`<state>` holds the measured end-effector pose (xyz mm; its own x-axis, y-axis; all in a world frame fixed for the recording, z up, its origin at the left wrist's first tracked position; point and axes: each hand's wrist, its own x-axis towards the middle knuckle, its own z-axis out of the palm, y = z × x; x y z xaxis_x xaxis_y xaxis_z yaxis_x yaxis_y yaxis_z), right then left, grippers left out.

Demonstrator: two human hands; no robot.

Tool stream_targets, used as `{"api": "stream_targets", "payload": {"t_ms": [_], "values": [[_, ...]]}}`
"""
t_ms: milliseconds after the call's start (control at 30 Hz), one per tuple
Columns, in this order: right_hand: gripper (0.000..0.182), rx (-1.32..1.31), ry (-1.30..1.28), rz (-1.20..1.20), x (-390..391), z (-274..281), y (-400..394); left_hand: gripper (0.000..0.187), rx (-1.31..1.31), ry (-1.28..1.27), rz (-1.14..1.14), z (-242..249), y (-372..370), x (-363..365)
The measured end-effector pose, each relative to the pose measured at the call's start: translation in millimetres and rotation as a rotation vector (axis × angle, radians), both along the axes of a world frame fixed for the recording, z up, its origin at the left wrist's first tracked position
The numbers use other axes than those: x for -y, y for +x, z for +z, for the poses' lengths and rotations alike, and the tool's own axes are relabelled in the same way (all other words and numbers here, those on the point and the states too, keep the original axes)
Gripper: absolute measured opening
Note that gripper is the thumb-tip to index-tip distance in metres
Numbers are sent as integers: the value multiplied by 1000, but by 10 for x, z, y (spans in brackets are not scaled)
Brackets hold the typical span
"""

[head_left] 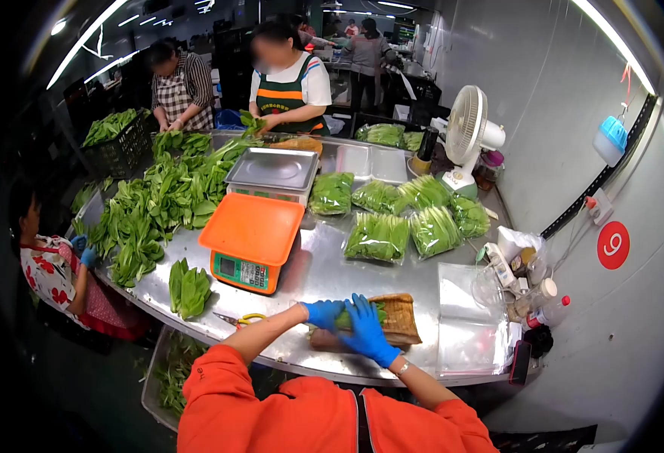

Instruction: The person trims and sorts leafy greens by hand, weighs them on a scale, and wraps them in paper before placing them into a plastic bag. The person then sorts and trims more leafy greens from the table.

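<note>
In blue gloves, my left hand [323, 314] and my right hand [368, 332] meet over a bunch of leafy greens [344, 320] at the near edge of the metal table. My left hand is closed around the left end of the bunch. Across its top lies my right hand, fingers wrapped over it. Beneath the bunch is a brown, wood-like block or trough [402, 317]; my hands partly hide it. Scissors with yellow handles [252, 318] lie left of my left hand. A loose bunch of greens [189, 290] rests farther left.
An orange scale [253, 230] stands ahead, with a second, silver-topped scale [273, 167] behind it. Bagged greens [377, 237] sit beyond my hands. Flat plastic bags [468, 343], bottles [549, 311] and a fan [468, 132] are right. Several people stand around the leaf pile [158, 196].
</note>
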<state>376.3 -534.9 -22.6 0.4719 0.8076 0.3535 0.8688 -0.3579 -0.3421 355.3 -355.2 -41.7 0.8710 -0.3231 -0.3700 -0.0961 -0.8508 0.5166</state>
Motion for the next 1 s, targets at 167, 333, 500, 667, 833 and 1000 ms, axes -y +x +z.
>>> {"api": "stream_targets", "payload": {"t_ms": [167,333,500,667,833,1000], "values": [[100,82,-274,115,-116,119,80,35,204,232,-142,73,-112,219],[110,-493,-465,149,-255,199,394,68,-27,14,5,285,24,1],[97,-656,-310,2,-321,-10,639,60,785,-417,673,75,-374,-343],[81,-814,-210,-79,-355,-74,736,65,321,-951,1208,-839,-878,388],[65,-946,70,-244,-405,-320,539,89,512,-1085,1077,-599,-412,831],[58,-859,309,-251,-185,-32,442,89,586,-1126,877,-213,-369,882]]}}
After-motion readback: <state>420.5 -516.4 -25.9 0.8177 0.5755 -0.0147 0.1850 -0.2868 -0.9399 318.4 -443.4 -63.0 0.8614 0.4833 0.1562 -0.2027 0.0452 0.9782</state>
